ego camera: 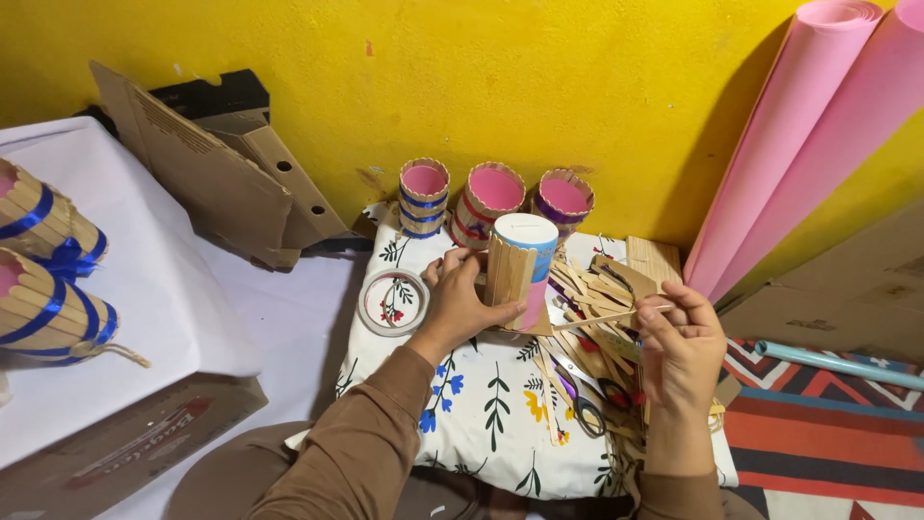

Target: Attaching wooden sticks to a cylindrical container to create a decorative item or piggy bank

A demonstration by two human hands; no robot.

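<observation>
I am looking down on a yellow wall point(539, 87) running across the far side, with two pink paper rolls point(818, 125) leaning against it at the right and folded cardboard point(212, 164) propped at the left. Nearer, a floral cushion point(481, 404) is serving as the work surface, and a white cloth point(164, 279) is covering the left area, carrying two finished stick baskets with blue ribbon point(48, 279). Three stick-clad cups with pink linings point(491, 197) are standing in a row at the far edge of the cushion. My left hand point(462, 303) is wrapping around the paper cup point(520, 270), fingers closed on its side, holding it upright on the cushion with several sticks already lining its left face. My right hand point(679, 347) is pinching a single craft stick point(606, 318) between thumb and fingertips, its free end pointing left toward the cup, just short of touching it. A loose pile of sticks point(587, 289) is lying just right of the cup, scissors point(582, 404) are resting near it, and a tape roll point(393, 301) is sitting just left of my left hand. In my judgement, good placement is depending on keeping the stick parallel to its neighbours, butting it edge to edge, and steadying the cup while pressing.
</observation>
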